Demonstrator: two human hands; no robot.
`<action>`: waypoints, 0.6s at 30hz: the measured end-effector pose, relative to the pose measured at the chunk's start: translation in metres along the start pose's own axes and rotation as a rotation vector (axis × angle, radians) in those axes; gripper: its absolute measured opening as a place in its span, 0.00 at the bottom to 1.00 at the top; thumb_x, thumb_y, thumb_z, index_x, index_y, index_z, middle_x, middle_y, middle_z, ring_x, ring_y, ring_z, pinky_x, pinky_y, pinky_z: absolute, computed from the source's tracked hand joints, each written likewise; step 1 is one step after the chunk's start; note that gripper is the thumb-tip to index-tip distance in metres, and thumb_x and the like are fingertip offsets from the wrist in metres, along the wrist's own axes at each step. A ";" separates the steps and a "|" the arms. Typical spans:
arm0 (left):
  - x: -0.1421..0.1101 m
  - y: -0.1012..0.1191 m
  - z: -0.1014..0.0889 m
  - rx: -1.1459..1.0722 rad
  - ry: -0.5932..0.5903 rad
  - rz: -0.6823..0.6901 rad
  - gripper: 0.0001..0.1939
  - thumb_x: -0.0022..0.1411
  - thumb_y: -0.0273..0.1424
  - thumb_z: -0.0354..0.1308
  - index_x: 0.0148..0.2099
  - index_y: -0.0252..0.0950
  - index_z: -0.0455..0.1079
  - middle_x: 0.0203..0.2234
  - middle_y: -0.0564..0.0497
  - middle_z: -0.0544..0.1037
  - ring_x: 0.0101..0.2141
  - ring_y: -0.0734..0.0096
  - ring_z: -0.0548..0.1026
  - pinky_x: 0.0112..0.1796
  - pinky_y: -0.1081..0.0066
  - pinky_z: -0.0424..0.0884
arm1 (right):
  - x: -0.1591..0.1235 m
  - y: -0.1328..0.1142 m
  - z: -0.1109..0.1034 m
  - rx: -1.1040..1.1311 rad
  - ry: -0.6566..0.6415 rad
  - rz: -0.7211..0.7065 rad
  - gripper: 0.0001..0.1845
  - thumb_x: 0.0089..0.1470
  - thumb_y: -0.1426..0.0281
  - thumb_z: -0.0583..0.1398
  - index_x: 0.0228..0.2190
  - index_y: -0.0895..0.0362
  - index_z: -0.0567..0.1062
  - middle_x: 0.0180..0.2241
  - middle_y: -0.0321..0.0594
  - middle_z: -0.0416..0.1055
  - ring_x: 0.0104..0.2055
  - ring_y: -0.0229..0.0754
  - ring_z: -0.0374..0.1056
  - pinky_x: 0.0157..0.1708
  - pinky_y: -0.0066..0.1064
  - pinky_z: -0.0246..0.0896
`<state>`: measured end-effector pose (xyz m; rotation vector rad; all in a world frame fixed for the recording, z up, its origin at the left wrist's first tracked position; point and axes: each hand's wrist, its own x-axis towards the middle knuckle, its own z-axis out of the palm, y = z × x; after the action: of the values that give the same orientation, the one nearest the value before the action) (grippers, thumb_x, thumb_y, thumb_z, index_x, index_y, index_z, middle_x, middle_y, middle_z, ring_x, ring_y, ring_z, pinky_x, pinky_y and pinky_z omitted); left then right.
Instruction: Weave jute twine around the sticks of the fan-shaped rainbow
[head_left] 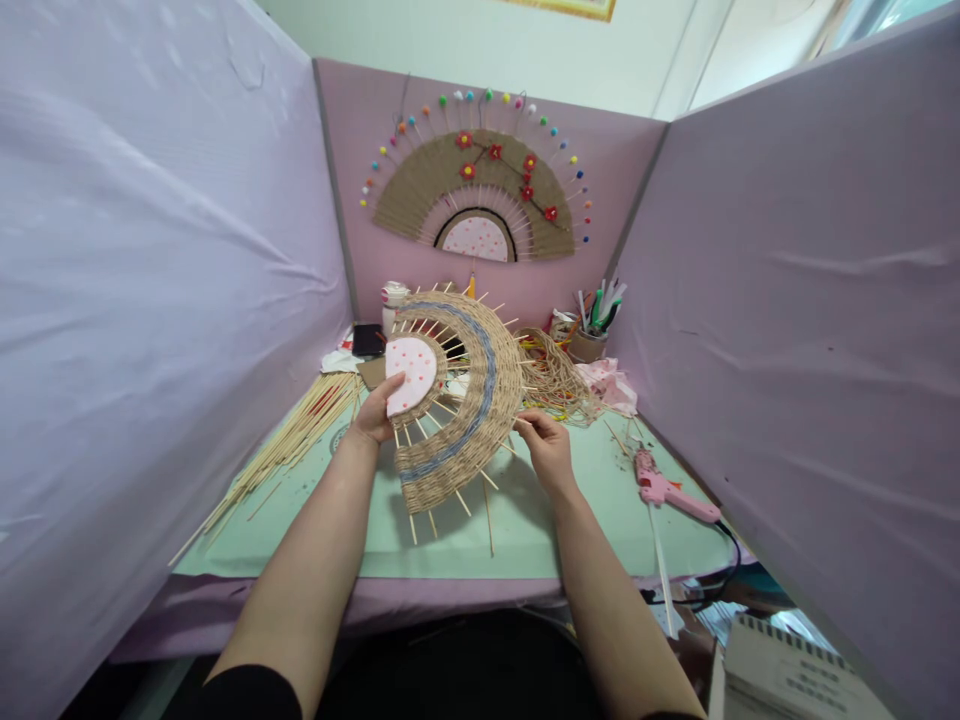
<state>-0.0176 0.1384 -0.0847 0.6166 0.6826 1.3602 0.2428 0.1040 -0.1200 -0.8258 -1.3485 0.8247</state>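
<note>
Head view: Woven fan [501,365] Held Up in Two Hands

I hold the half-round fan tilted over the green-topped table [450,562], its straight side toward my left. My left hand [377,410] is clamped on the pink-dotted half-circle [412,372], thumb across its face; my right hand [549,452] has its fingertips together on what looks like a stick end [519,421] at the outer rim. I judge the step in hand to be checking or adjusting that stick. Any next move there calls for a firm left grip and a light right one, since the thin tips could snag or bend.

Sticks stand out around the curved edge. Beyond it, to the right, lies a heap of twine [559,375]; long loose sticks [292,440] fan out at left. A pink glue gun [679,498] rests near the table's right side, with open room between it and my right forearm. Toward my body, the near edge leaves space to lower the fan.
</note>
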 end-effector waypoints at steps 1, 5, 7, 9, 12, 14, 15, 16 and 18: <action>0.000 -0.001 -0.001 0.001 -0.006 0.000 0.21 0.62 0.26 0.47 0.57 0.25 0.62 0.34 0.39 0.80 0.35 0.60 0.79 0.40 0.64 0.75 | 0.000 -0.001 0.000 -0.007 0.002 0.001 0.07 0.47 0.65 0.62 0.25 0.56 0.76 0.26 0.37 0.70 0.30 0.39 0.63 0.33 0.31 0.60; 0.001 -0.002 -0.002 0.024 -0.002 -0.024 0.22 0.60 0.23 0.48 0.57 0.23 0.62 0.36 0.37 0.80 0.38 0.58 0.78 0.42 0.64 0.74 | 0.000 0.000 0.001 -0.019 0.007 0.006 0.08 0.47 0.65 0.61 0.23 0.57 0.74 0.23 0.35 0.69 0.27 0.37 0.62 0.30 0.29 0.58; 0.000 -0.002 -0.002 0.032 0.006 -0.028 0.22 0.60 0.23 0.48 0.57 0.22 0.62 0.36 0.37 0.80 0.38 0.58 0.78 0.42 0.64 0.74 | 0.000 0.002 0.001 -0.025 0.014 0.004 0.09 0.47 0.65 0.61 0.22 0.57 0.73 0.23 0.35 0.68 0.27 0.36 0.62 0.30 0.28 0.58; 0.001 -0.001 -0.002 0.033 0.007 -0.018 0.22 0.60 0.22 0.48 0.57 0.22 0.62 0.35 0.38 0.80 0.37 0.59 0.78 0.42 0.65 0.74 | 0.000 0.005 0.000 -0.035 0.036 -0.009 0.08 0.48 0.65 0.61 0.23 0.57 0.74 0.23 0.35 0.69 0.27 0.37 0.63 0.30 0.29 0.59; 0.002 -0.001 -0.004 0.040 0.016 0.000 0.23 0.60 0.22 0.48 0.57 0.22 0.61 0.32 0.40 0.80 0.35 0.61 0.79 0.39 0.68 0.75 | 0.001 0.009 -0.001 -0.042 0.075 -0.040 0.07 0.49 0.65 0.60 0.29 0.56 0.75 0.28 0.37 0.71 0.31 0.38 0.65 0.33 0.30 0.61; 0.003 0.000 -0.006 0.050 0.025 -0.001 0.23 0.59 0.22 0.48 0.58 0.22 0.61 0.31 0.40 0.80 0.34 0.62 0.79 0.38 0.70 0.76 | 0.002 0.011 -0.001 -0.054 0.080 -0.072 0.08 0.50 0.65 0.60 0.32 0.56 0.75 0.31 0.38 0.72 0.33 0.39 0.66 0.36 0.31 0.62; 0.004 0.000 -0.007 0.054 0.026 -0.003 0.24 0.59 0.22 0.49 0.58 0.22 0.61 0.32 0.40 0.80 0.34 0.62 0.79 0.38 0.70 0.76 | 0.002 0.011 0.000 -0.066 0.077 -0.091 0.08 0.51 0.66 0.59 0.33 0.56 0.75 0.32 0.39 0.72 0.34 0.39 0.66 0.37 0.31 0.62; 0.004 0.000 -0.008 0.058 0.024 -0.005 0.24 0.59 0.22 0.49 0.58 0.22 0.61 0.33 0.39 0.80 0.34 0.61 0.79 0.38 0.69 0.76 | 0.002 0.011 0.000 -0.084 0.075 -0.110 0.08 0.52 0.66 0.59 0.33 0.56 0.75 0.33 0.39 0.72 0.35 0.40 0.67 0.38 0.32 0.62; 0.005 0.000 -0.008 0.065 0.016 -0.010 0.25 0.59 0.22 0.49 0.59 0.22 0.60 0.34 0.39 0.80 0.35 0.60 0.79 0.40 0.68 0.75 | 0.002 0.010 0.000 -0.128 0.081 -0.137 0.09 0.53 0.66 0.58 0.34 0.56 0.76 0.33 0.39 0.73 0.36 0.40 0.67 0.38 0.32 0.62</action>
<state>-0.0229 0.1434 -0.0901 0.6538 0.7443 1.3396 0.2424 0.1103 -0.1281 -0.8470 -1.3803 0.5967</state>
